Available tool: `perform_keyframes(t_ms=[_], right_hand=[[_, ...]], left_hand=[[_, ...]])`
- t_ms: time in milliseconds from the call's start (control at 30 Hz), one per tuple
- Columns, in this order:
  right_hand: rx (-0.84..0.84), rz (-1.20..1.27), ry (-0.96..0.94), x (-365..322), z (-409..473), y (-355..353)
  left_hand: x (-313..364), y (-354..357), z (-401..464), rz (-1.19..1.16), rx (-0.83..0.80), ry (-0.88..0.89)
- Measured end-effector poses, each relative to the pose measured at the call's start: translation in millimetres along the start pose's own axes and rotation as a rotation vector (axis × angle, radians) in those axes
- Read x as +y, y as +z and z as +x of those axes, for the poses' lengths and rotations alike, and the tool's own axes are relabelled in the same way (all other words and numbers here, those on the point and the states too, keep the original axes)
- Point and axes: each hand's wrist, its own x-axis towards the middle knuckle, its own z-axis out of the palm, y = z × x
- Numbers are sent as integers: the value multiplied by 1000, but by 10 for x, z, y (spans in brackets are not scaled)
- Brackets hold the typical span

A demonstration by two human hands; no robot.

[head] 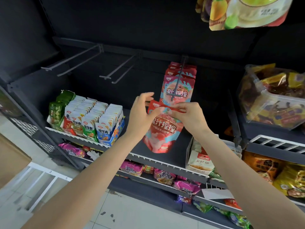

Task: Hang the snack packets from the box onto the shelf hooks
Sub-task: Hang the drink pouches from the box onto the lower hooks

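Note:
A red and pink snack packet (162, 134) hangs between my two hands in front of the dark shelf. My left hand (142, 111) pinches its top left corner. My right hand (188, 115) pinches its top edge on the right, beside the round hang hole. Just above and behind, several matching packets (179, 85) hang on a grey shelf hook (179, 75). The held packet's top sits slightly below the tip of that hook. Two bare double hooks (71, 61) (118, 70) stick out to the left. The box is not in view.
Display boxes of small sachets (92, 119) stand on the shelf at the left. A white carton of packets (200, 159) sits lower right. Clear bags of snacks (272, 96) fill the right shelf. A large fruit-print packet (244, 12) hangs overhead. Noodle packs (163, 175) line the lower shelves.

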Motion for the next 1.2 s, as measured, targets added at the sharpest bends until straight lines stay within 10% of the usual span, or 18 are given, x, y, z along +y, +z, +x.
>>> perform_keyframes(t_ms=[533, 1200], right_hand=[[187, 15, -77, 11, 168, 9], [426, -311, -208, 169, 880, 2]], left_hand=[[22, 230, 304, -156, 22, -155], [-59, 654, 1076, 235, 14, -10]])
